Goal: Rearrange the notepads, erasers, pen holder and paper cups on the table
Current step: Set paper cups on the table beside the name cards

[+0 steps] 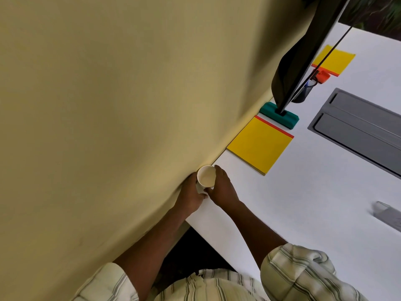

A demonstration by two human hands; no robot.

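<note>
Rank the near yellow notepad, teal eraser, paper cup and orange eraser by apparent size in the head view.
Largest: near yellow notepad.
Then: teal eraser, partly hidden.
Then: paper cup.
Smallest: orange eraser, but it is farthest from the camera and partly hidden, so its true size is unsure.

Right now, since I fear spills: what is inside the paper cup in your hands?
Nothing shows inside the paper cup: only its pale inner wall and bottom. The left hand and right hand cover much of its outside.
</note>
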